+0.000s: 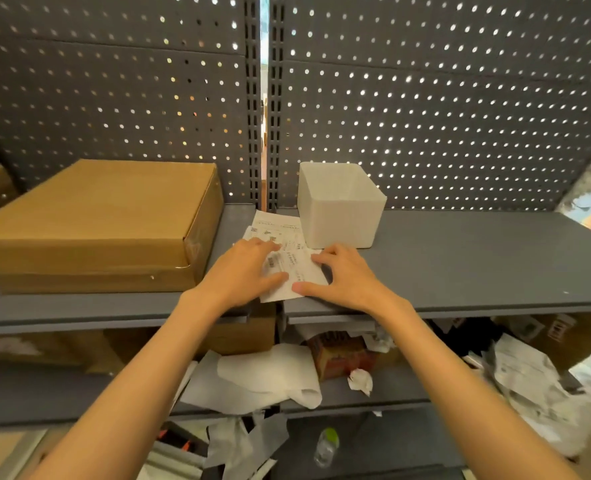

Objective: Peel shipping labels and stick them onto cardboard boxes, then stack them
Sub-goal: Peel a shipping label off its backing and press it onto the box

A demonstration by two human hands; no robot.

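Observation:
A small pile of white printed shipping labels (295,268) lies on the grey shelf (477,258), near its front edge. My left hand (245,271) rests flat on the pile's left side, fingers spread. My right hand (342,275) touches the top label's right edge with its fingertips, thumb at the near corner. A flat brown cardboard box (89,220) sits closed at the left of the shelf, a hand's width from the labels. More label sheets (273,223) stick out behind my left hand.
A white open-topped bin (339,206) stands just behind the labels. A dark pegboard wall (425,98) backs the shelf. Below it lie crumpled backing papers (266,375), cardboard boxes (238,334) and a small plastic bottle (325,445).

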